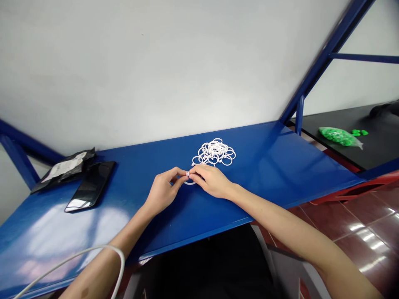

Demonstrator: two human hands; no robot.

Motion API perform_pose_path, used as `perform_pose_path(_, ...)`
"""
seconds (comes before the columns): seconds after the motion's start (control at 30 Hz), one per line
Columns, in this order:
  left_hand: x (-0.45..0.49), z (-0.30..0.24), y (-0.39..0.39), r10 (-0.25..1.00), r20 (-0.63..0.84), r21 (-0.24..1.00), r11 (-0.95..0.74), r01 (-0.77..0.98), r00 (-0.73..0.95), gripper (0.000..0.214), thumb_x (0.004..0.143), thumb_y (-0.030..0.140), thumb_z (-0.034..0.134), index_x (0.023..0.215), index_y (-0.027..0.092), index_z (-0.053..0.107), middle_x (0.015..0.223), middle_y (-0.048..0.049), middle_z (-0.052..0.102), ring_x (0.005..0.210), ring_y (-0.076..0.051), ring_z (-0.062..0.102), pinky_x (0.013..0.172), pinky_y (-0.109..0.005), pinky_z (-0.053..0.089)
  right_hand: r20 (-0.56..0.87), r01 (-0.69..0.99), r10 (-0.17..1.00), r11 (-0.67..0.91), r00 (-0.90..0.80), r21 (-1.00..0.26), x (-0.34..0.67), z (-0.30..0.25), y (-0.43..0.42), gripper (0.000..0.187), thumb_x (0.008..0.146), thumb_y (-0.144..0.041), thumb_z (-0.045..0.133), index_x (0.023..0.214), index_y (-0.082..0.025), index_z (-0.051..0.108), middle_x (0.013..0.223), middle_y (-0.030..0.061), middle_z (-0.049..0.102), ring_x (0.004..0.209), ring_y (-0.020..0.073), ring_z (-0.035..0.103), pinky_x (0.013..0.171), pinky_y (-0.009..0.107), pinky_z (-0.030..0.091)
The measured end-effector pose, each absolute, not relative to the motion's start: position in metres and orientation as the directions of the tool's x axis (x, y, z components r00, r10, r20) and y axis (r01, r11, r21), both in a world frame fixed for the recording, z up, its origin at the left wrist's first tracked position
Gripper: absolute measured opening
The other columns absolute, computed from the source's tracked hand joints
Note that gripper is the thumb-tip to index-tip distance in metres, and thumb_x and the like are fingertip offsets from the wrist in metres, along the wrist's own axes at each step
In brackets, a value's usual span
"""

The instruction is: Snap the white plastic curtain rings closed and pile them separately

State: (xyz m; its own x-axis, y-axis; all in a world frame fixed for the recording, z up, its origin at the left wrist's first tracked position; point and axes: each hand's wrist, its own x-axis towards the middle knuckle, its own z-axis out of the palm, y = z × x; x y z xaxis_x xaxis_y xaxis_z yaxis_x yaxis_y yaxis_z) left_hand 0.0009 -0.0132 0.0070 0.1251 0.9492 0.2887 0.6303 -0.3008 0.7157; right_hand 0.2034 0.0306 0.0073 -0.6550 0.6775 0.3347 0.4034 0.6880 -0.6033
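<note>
Over the blue table, my left hand (166,187) and my right hand (208,179) meet fingertip to fingertip. Both pinch one thin white ring (189,183), whose lower curve shows beneath the fingers. Part of this ring is hidden by my fingertips, so I cannot tell whether its ends are joined. Just behind my right hand lies a loose heap of similar white rings (215,151), tangled over one another; some show a small knob on the loop.
On the left of the blue table (149,155) lie a dark phone (92,187) and a black plastic parcel (67,168) with a white label. A white cable (77,253) crosses my left forearm. A bag of green pieces (338,136) rests on a black table at right.
</note>
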Motion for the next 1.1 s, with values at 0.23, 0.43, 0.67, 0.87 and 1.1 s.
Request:
perform_pose_path(0.23,0.002,-0.007,-0.016,0.8,0.532,0.452,-0.545,0.706,0.277,0.02,0.098,0.018,0.05,0.086,0.021,0.065,0.08,0.0008,0.072,0.068,-0.011,0.065,0.065,-0.019,0.048,0.357,0.419,0.585,0.792,-0.728,-0.444,0.206,0.005,0.026,0.024,0.107,-0.029,0.047,0.1,-0.018,0.067,0.096,0.0055,0.072,0.089,0.0185,0.061,0.08,0.031,0.046)
perform_pose_path(0.43,-0.005,-0.019,-0.018,0.713,0.574,0.274,-0.632,0.725,0.404,0.026,0.098,0.012,0.045,0.085,0.021,0.066,0.073,0.0018,0.068,0.06,-0.01,0.06,0.059,-0.019,0.045,0.359,0.388,0.503,0.854,-0.786,-0.346,0.208,0.005,0.026,0.023,0.106,-0.025,0.049,0.097,-0.016,0.068,0.088,0.0053,0.07,0.079,0.0174,0.055,0.074,0.03,0.044)
perform_pose_path(0.67,-0.008,-0.007,-0.004,0.789,0.517,0.362,-0.554,0.75,0.333,0.02,0.1,0.033,0.054,0.106,0.024,0.07,0.102,-0.0035,0.076,0.09,-0.017,0.071,0.084,-0.028,0.056,0.393,0.439,0.573,0.813,-0.719,-0.382,0.211,0.011,0.04,0.022,0.105,-0.03,0.051,0.1,-0.018,0.069,0.098,0.0057,0.073,0.093,0.0189,0.06,0.082,0.031,0.045)
perform_pose_path(0.87,-0.032,-0.009,0.013,0.881,0.42,0.359,-0.383,0.851,0.22,0.036,0.098,0.043,0.055,0.126,0.024,0.066,0.129,-0.0098,0.069,0.123,-0.028,0.06,0.11,-0.047,0.048,0.328,0.717,0.783,0.619,-0.528,-0.322,0.25,0.023,0.068,0.015,0.099,-0.03,0.059,0.091,-0.019,0.067,0.097,0.0059,0.072,0.09,0.0203,0.063,0.073,0.031,0.044)
perform_pose_path(1.1,-0.053,-0.024,0.025,0.926,0.294,0.329,-0.329,0.885,0.235,0.038,0.097,0.043,0.052,0.12,0.018,0.07,0.134,-0.0142,0.066,0.127,-0.031,0.057,0.112,-0.05,0.045,0.196,0.775,0.838,0.545,-0.509,-0.319,0.265,0.022,0.076,0.016,0.094,-0.036,0.063,0.089,-0.021,0.066,0.101,0.0051,0.071,0.086,0.0194,0.065,0.067,0.03,0.042)
